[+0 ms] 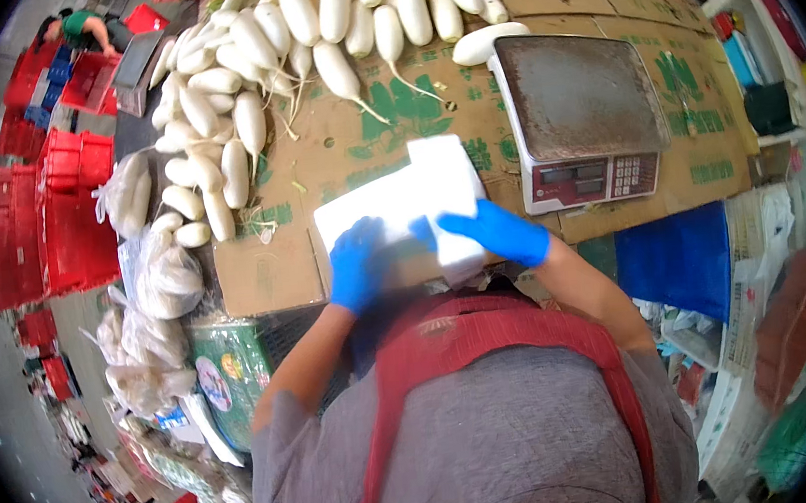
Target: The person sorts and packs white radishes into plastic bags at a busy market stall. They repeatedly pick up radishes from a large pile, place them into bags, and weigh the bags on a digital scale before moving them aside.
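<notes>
Bright white, flat sheets or bags (pixel 388 198) lie in front of me on the cardboard-covered table; glare hides their exact kind. One white piece stands out across their right side. My right hand (pixel 503 232), in a blue glove, is closed on this piece, with blue fingertips showing at its left edge. On the sheets' lower left lies my left hand (pixel 358 267), also gloved in blue, slightly blurred, its fingers stretched out over the white surface. Beyond both hands, many white radishes (pixel 334 11) are heaped along the table's far and left sides.
A scale (pixel 582 98) with a grey metal platform stands right of my hands. Flattened cardboard (pixel 269 274) covers the table. Bagged radishes (pixel 165 274) hang along the left edge. Red crates (pixel 79 210) are stacked farther left. Another person (pixel 81 30) is at the far left.
</notes>
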Tool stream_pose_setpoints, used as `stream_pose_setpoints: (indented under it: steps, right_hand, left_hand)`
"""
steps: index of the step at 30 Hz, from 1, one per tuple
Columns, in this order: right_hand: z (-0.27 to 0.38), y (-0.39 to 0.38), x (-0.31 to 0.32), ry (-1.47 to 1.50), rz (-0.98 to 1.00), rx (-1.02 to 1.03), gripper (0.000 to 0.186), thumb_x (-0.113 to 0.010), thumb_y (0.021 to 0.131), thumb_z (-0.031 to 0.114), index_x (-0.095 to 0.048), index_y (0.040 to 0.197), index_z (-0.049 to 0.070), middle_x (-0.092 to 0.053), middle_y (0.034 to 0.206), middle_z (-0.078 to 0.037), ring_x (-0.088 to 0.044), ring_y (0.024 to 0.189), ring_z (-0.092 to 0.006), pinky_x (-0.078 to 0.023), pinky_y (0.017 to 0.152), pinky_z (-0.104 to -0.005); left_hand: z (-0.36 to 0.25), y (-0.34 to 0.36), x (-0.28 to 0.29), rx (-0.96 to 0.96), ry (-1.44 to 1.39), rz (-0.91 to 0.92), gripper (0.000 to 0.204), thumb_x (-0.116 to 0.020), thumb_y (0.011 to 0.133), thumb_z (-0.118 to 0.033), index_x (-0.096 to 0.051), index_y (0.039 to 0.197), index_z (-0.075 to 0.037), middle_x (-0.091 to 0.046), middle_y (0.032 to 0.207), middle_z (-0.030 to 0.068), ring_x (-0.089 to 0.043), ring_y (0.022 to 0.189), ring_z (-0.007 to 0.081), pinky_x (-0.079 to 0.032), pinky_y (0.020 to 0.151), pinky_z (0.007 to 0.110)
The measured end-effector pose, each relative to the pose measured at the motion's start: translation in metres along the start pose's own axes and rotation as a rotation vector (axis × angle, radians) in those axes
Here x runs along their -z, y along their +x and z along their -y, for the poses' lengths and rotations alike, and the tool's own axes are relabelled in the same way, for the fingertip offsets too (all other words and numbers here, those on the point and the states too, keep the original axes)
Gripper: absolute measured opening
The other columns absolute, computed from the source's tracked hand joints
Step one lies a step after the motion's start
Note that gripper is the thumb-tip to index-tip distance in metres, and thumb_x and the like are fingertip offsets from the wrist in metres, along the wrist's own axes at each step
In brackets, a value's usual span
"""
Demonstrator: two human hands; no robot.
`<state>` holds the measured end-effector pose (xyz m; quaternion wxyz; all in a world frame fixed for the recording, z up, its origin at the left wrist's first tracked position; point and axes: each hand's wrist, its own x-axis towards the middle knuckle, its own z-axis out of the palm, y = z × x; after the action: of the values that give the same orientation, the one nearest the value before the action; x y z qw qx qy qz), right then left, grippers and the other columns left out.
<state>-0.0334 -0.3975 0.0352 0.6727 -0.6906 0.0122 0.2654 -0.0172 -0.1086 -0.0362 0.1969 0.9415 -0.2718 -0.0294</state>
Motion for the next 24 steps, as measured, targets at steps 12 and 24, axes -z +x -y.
stream_pose_setpoints:
  steps: [12,24]
  right_hand:
    - [-0.073,0.095,0.007,0.760,0.192,-0.086,0.041,-0.053,0.094,0.017,-0.050,0.129,-0.005,-0.060,0.120,-0.017,-0.059,0.111,-0.0299,-0.046,0.099,-0.0423]
    - [-0.084,0.058,0.014,0.833,0.040,-0.095,0.048,-0.049,0.096,0.021,-0.042,0.137,-0.003,-0.056,0.129,-0.019,-0.057,0.115,-0.0315,-0.045,0.101,-0.0432]
  left_hand:
    - [0.001,0.024,0.055,0.130,-0.312,-0.322,0.056,-0.059,0.089,-0.024,-0.045,0.141,-0.013,-0.042,0.145,0.0159,-0.041,0.131,0.0360,-0.031,0.109,0.045]
    - [-0.001,0.019,-0.029,0.238,0.340,-0.090,0.067,-0.054,0.088,-0.044,-0.035,0.147,-0.018,-0.034,0.152,0.0093,-0.031,0.138,0.0350,-0.022,0.110,0.057]
